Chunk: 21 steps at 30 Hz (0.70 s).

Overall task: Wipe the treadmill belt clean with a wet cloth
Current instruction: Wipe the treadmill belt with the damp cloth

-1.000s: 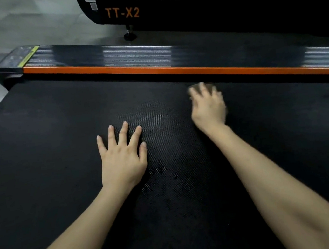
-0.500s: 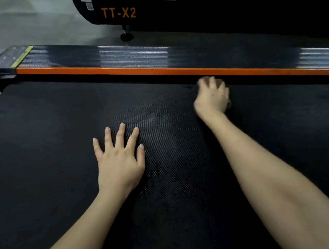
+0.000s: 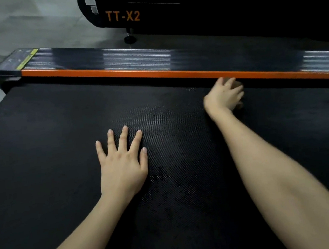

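black dimpled treadmill belt [image 3: 61, 155] under flat, spread left hand [image 3: 121, 169]; right hand [image 3: 222, 97] blurred, grip unclear.

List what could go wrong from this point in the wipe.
1. The right hand is blurred right at the orange side rail; its fingers could knock it or catch in the gap beside the belt.
2. The left hand rests flat on the belt and might smudge the wiped area.
3. The cloth is barely visible, so coverage could be patchy.
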Each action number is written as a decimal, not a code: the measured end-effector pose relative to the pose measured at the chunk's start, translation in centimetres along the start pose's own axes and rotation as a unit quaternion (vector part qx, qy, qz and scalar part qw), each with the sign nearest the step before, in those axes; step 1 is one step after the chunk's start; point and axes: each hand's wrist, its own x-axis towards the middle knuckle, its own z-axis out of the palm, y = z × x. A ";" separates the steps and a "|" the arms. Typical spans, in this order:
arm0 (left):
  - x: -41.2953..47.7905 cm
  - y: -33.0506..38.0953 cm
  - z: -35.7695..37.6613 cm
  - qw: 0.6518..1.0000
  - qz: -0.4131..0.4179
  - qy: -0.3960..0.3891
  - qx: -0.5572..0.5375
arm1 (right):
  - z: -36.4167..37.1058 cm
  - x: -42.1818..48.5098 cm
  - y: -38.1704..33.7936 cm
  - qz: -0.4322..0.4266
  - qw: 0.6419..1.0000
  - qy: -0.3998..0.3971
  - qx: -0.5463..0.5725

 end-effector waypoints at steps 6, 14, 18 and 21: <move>0.1 -0.1 -0.1 1.000 0.002 0.001 0.005 | 2.4 -7.9 -8.5 -0.338 0.940 -0.054 0.012; 0.1 -0.1 -0.2 1.000 -0.001 -0.001 -0.003 | 0.3 -1.9 -0.5 -0.306 0.952 -0.030 0.010; 0.1 0.0 -0.2 1.000 -0.001 -0.003 -0.004 | 0.7 -7.0 -2.8 -0.333 0.942 -0.033 0.023; 0.2 -0.2 -0.3 1.000 -0.003 -0.006 -0.002 | 0.2 -13.0 -0.3 -0.508 0.859 -0.039 0.055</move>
